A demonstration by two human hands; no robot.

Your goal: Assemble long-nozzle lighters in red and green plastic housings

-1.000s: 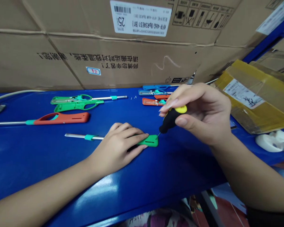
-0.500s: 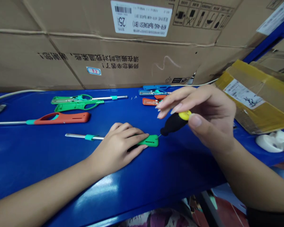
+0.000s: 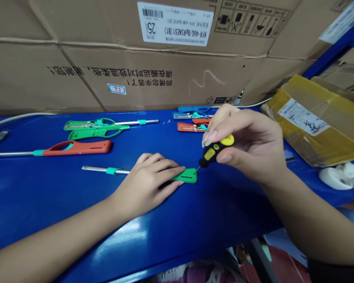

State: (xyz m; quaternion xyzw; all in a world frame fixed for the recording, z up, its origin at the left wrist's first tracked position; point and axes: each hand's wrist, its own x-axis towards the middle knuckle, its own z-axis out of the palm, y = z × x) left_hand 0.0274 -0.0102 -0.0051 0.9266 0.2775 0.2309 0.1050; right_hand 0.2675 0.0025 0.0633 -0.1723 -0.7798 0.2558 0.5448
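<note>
Flat on the blue table lies a green long-nosed gas lighter, its metal tube pointing left. My left hand is closed over its body, covering the middle. My right hand grips a black and yellow screwdriver by the handle, between thumb and fingers. The screwdriver is tilted, and its thin shaft reaches down to the right end of the green lighter, at a small hole. Whether the tip sits in a screw is too small to tell.
Left of my hands lies an orange lighter. Behind it is an opened green lighter. Opened blue and orange lighters lie near the cardboard box. A yellow-taped carton and white crumpled material are at right.
My right fingers have shifted down the screwdriver handle and closed more around it. The handle has turned, showing yellow patches. My left hand and the green lighter stay in place.
</note>
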